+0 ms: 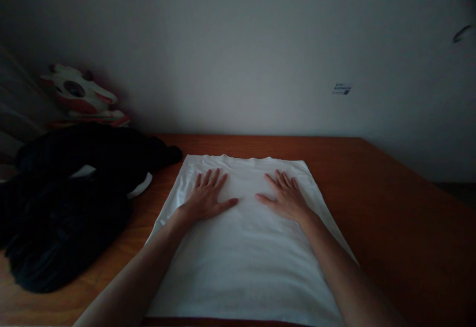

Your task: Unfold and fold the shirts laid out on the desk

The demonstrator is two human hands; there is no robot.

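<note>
A white cloth, perhaps a garment, lies spread on the wooden table, with small creases along its sides and near part. My left hand rests flat on its upper left area, fingers spread and thumb pointing inward. On the upper right area, my right hand lies palm down in the same way, its fingers apart. A gap of bare cloth separates the two thumbs. Neither hand grips anything. The cloth's far edge is slightly wavy and lies just beyond my fingertips.
To the left, a heap of black clothing with white patches sits close to the cloth. Behind it stands a red and white cow-shaped toy. A pale wall rises at the table's back edge, bearing a small label.
</note>
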